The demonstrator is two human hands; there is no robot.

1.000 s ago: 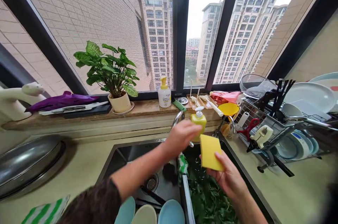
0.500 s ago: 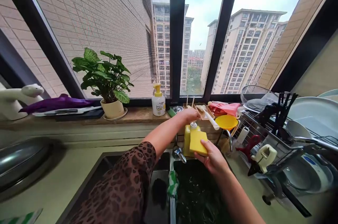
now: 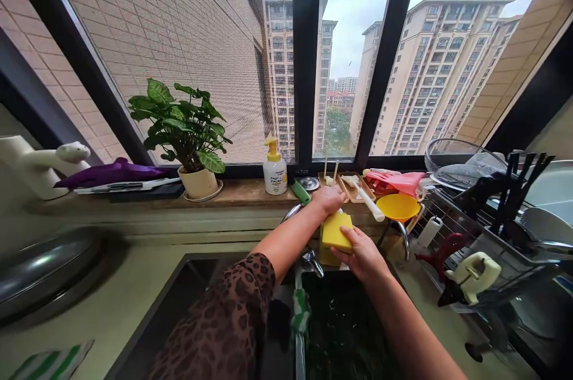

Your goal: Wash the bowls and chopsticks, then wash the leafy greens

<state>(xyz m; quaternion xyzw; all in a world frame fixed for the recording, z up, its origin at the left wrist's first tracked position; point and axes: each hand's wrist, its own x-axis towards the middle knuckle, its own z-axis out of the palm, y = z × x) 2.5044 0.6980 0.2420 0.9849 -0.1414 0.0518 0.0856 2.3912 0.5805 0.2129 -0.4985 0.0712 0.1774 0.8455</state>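
Head view. The right hand (image 3: pixel 363 256) pinches a yellow sponge (image 3: pixel 336 231), thumb on its near face and fingers behind; the sponge stands at 11 o'clock of the palm, just under the left hand (image 3: pixel 329 198). The left-hand fingers curl down over the top of a yellow pump bottle (image 3: pixel 326 256), hiding the pump head; the sponge touches or overlaps the bottle's front. Bottle and faucet (image 3: pixel 308 258) stand at the far rim of a dark sink (image 3: pixel 179 290) set in a beige counter (image 3: pixel 134 272). Window sill (image 3: pixel 242 192) at 12 o'clock bears a potted plant (image 3: pixel 188 129) and a white pump bottle (image 3: pixel 274 171). Dish rack (image 3: pixel 492 237) at 3 o'clock
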